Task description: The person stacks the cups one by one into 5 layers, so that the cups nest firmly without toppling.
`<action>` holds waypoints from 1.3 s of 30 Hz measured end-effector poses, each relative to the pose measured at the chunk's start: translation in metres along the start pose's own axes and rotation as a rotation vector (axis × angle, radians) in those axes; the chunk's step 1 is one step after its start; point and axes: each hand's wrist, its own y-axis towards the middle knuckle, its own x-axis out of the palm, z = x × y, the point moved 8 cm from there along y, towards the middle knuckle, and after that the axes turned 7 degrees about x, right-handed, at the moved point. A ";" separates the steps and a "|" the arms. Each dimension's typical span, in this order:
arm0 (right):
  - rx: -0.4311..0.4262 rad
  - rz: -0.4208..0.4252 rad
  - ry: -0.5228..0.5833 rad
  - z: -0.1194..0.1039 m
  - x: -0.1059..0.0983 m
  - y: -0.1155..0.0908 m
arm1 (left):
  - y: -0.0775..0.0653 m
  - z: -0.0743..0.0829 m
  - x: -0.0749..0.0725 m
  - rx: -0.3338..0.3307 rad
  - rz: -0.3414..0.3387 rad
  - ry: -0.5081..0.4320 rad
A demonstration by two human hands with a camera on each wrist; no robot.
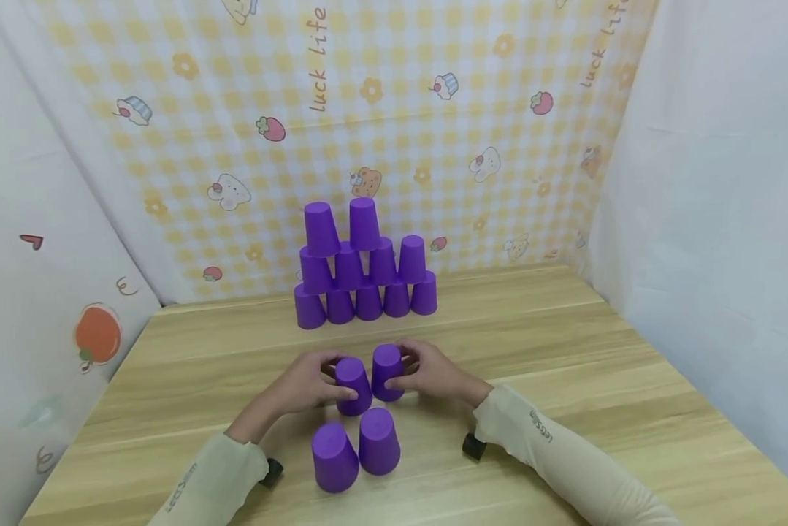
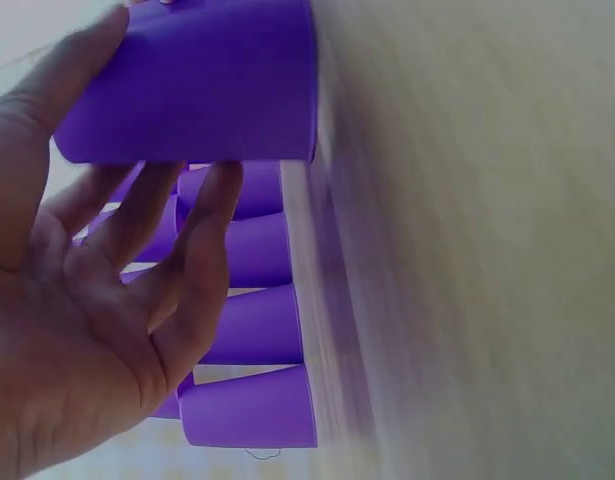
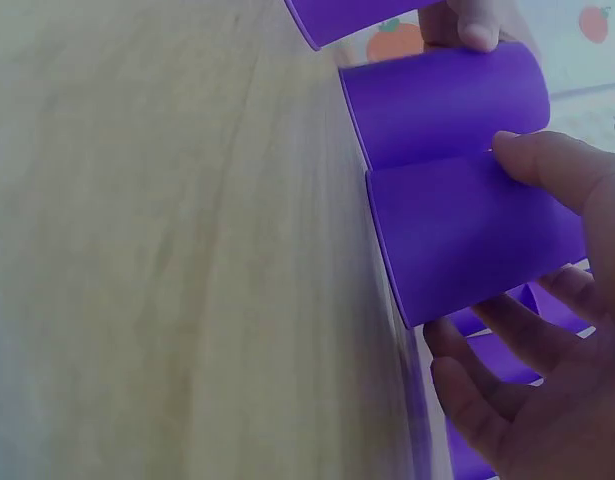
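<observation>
In the head view my left hand (image 1: 310,383) holds an upside-down purple cup (image 1: 350,374) between thumb and fingers. My right hand (image 1: 431,374) grips a second purple cup (image 1: 387,359) just to its right, also mouth down. Seen from the right wrist, the left cup (image 3: 452,105) and the right cup (image 3: 477,235) stand side by side with their rims close to the tabletop. The left wrist view shows the thumb and fingertips on opposite sides of the left cup (image 2: 197,85).
Nearer the body, two more upside-down purple cups (image 1: 335,460) (image 1: 379,444) stand on the wooden table (image 1: 532,351). Behind the hands rises a tiered wall of purple cups (image 1: 369,301), with two on its top row. A checked curtain (image 1: 400,146) hangs behind it.
</observation>
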 end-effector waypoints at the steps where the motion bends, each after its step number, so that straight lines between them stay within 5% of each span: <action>1: 0.002 -0.001 -0.001 0.001 0.000 0.001 | 0.000 0.000 -0.002 -0.006 0.021 0.006; 8: 0.023 0.016 -0.007 0.005 -0.001 0.002 | 0.001 -0.004 -0.004 -0.035 0.086 -0.004; 18: 0.047 0.092 -0.027 0.011 -0.010 0.010 | 0.009 -0.008 -0.008 -0.158 0.175 0.038; 39: 0.031 0.181 0.012 0.024 -0.027 0.039 | 0.042 -0.020 -0.022 -0.248 0.199 0.193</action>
